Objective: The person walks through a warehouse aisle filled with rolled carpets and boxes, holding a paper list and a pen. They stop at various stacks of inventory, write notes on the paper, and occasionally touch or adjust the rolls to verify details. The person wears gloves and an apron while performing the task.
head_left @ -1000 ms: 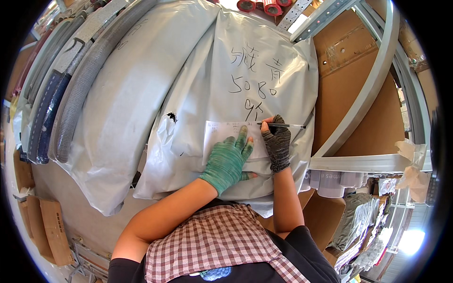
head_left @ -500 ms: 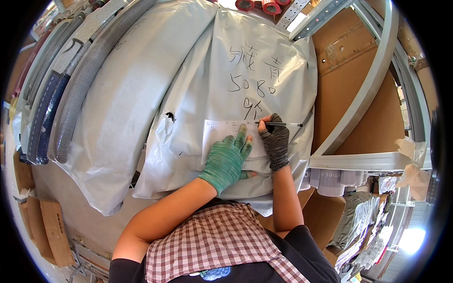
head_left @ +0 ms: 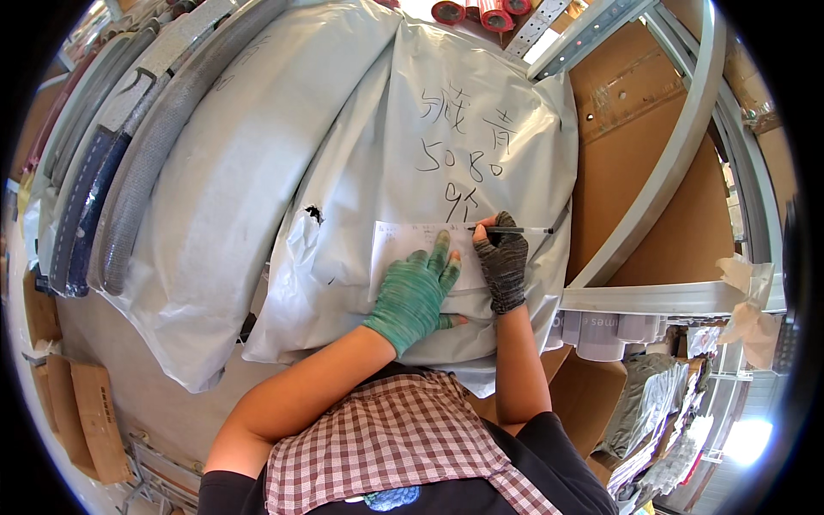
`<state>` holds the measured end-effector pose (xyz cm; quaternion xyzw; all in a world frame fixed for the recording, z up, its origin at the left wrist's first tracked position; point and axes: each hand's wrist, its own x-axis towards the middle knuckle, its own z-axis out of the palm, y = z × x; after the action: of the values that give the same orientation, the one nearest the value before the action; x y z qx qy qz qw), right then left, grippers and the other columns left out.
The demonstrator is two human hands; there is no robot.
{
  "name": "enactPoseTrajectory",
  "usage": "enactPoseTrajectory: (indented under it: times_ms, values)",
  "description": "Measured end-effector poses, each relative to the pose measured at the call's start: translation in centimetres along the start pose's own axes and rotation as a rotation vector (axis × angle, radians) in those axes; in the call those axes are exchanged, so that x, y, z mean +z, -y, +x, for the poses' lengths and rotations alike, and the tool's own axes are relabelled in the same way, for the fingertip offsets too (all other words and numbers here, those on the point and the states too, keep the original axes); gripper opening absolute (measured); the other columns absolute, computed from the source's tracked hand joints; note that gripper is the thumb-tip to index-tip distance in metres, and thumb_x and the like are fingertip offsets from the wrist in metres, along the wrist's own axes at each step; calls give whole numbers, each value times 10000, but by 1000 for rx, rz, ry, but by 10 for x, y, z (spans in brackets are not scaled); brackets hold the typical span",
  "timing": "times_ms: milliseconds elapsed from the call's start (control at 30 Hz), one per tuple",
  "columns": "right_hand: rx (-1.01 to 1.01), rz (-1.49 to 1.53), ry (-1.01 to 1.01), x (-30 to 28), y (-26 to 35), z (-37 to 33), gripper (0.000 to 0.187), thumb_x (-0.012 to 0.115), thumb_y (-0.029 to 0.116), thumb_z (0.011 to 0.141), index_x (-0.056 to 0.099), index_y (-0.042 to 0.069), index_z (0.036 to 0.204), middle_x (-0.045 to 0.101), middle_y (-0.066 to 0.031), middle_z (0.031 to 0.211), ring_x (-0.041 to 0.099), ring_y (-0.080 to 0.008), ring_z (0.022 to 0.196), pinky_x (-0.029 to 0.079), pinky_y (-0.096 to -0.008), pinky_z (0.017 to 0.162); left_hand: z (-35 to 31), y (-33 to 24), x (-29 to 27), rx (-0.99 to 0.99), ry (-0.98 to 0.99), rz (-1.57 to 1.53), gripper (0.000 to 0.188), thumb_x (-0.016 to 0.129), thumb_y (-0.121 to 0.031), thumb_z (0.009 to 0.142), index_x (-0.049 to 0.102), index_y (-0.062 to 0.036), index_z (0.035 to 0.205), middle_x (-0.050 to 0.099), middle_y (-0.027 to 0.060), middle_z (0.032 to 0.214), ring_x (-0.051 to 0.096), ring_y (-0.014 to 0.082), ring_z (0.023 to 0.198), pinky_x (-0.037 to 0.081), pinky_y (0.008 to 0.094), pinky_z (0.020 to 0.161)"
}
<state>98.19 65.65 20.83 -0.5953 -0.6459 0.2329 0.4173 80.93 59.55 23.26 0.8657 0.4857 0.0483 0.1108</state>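
Observation:
A white sheet of paper (head_left: pixel 388 249) with handwriting near its top edge lies on a large grey plastic bag (head_left: pixel 352 184). My left hand (head_left: pixel 410 296), in a green glove with bare fingertips, rests flat on the paper with its fingers stretched out. In a dark grey fingerless glove, my right hand (head_left: pixel 502 262) grips a pen (head_left: pixel 528 230) whose tip is at the sheet's upper right edge. Large black handwriting marks the bag just beyond the paper. A small torn hole (head_left: pixel 313 212) shows in the bag to the left.
On the left stand another wrapped bundle (head_left: pixel 215 172) and several rolled or folded textiles (head_left: pixel 142 202). A metal shelf frame (head_left: pixel 669 296) with cardboard behind it rises at the right. Red-ended rolls (head_left: pixel 493 15) lie at the top. An open cardboard box (head_left: pixel 90 421) sits lower left.
The view has shifted slightly. My right hand and pen stay at the paper's upper right edge, with hardly any movement; my left hand remains flat on the sheet.

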Motion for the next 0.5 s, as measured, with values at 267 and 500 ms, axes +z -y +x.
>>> enactPoseTrajectory:
  times_ms: [267, 500]
  values:
    - [2, 67, -58, 1, 3, -1, 90, 624, 94, 799, 546, 53, 821, 546, -41, 642, 517, -114, 584, 450, -267, 582, 0, 0, -1, 5, 4, -2, 935, 531, -718, 687, 387, -98, 1372, 277, 174, 1451, 507, 244, 971, 456, 387, 717]
    - [-4, -10, -14, -1, -3, -1, 100, 623, 96, 807, 540, 42, 827, 558, -43, 650, 525, -126, 581, 455, -267, 589, 0, 0, 1, 6, -6, 1, 936, 532, -713, 687, 391, -90, 1370, 285, 176, 1448, 511, 245, 961, 455, 382, 710]
